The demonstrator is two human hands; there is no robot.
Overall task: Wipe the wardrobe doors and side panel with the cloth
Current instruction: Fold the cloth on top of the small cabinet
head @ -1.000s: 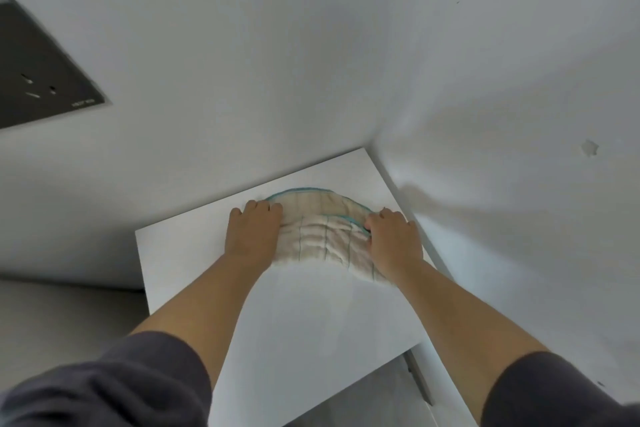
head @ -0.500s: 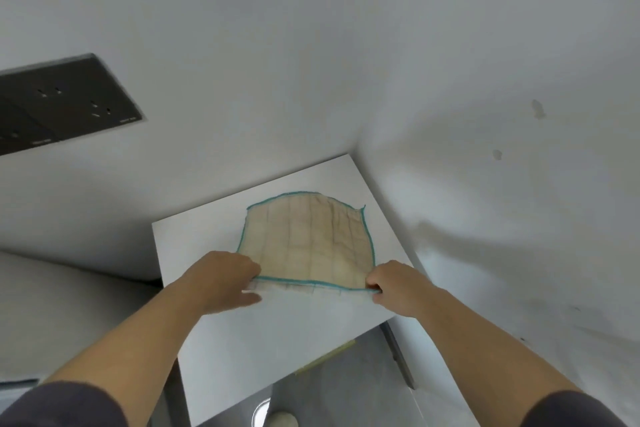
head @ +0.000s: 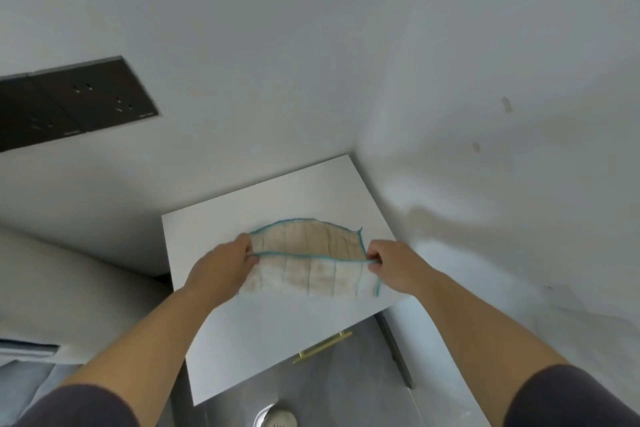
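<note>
Back wall [head: 277, 114], right wall [head: 502, 201] hem white panel [head: 270, 333]; left edge, near edge open

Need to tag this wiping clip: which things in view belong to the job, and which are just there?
Job: cloth, pinched at its teal edge by the left hand and right hand; white panel below it, probably a surface being wiped.
Just there: dark socket plates on the wall; brass handle; floor drain.

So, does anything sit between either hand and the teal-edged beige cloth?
Nothing visible does. The left hand and right hand pinch the teal-edged beige cloth at opposite ends of its folded edge, above the flat white panel.
</note>
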